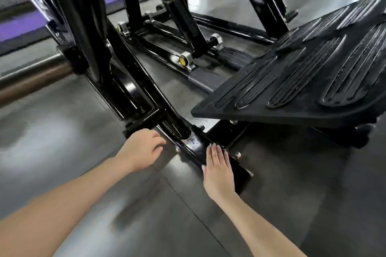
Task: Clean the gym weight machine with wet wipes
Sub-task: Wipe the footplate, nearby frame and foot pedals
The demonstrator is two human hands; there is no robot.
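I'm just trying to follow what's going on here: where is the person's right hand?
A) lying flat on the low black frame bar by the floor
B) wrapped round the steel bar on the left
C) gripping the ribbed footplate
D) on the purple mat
A: the right hand lies with straight fingers on the black frame bar at floor level, below the footplate and apart from it.
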